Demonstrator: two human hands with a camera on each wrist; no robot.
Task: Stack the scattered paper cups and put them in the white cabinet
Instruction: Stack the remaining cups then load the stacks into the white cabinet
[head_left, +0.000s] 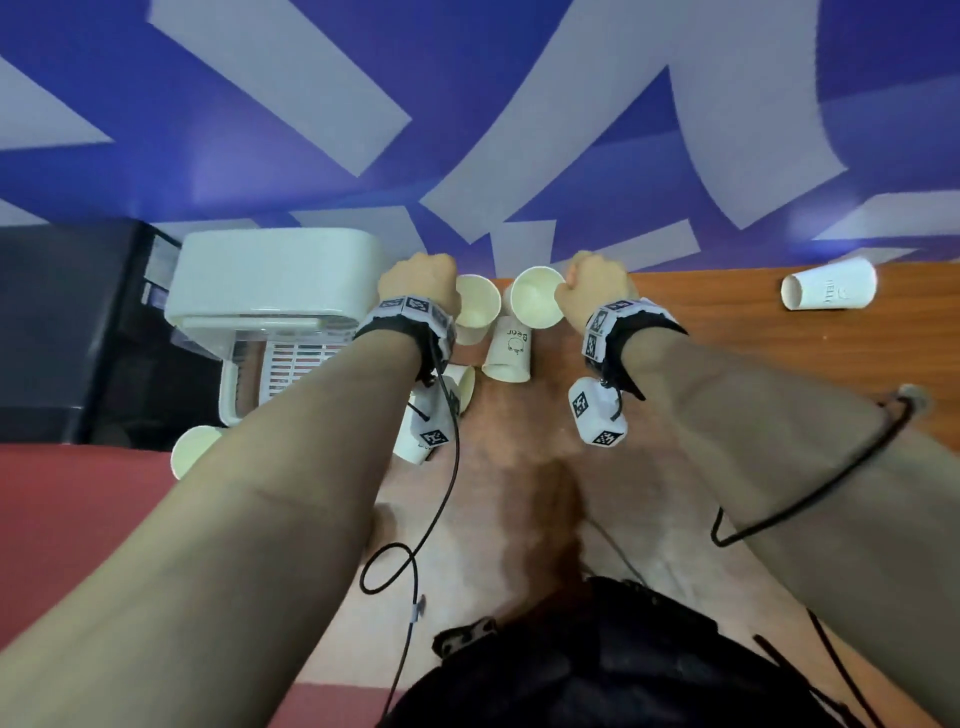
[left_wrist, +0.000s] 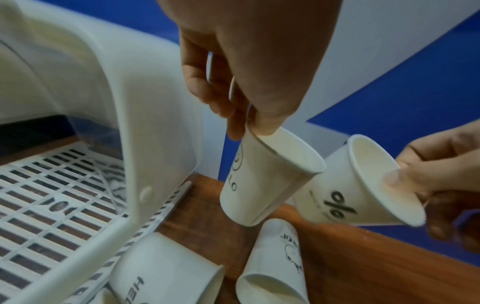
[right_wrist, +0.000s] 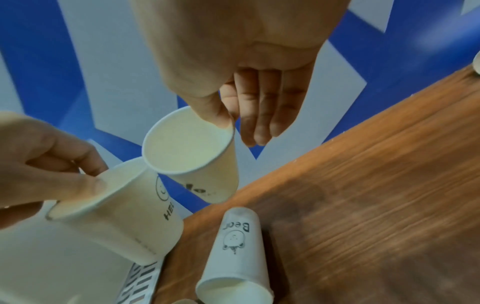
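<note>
While each hand pinches a cup rim — left hand (left_wrist: 249, 67) on the HELLO cup (left_wrist: 265, 181), right hand (right_wrist: 233, 67) on the second cup (right_wrist: 192, 156), both above the worktop (right_wrist: 363, 205) beside the white cabinet (left_wrist: 85, 98) — thin paper walls look light and crushable, so rim grips suit.

A brown wooden table (head_left: 727, 332) fills the middle and right of the head view. It has a dark, worn patch in the middle near the bottom. Behind it, across the top of the frame, is a blue wall with big white shapes (head_left: 311, 93). At the far left sits a black box (head_left: 62, 322). A red floor (head_left: 78, 519) shows at the lower left.
</note>
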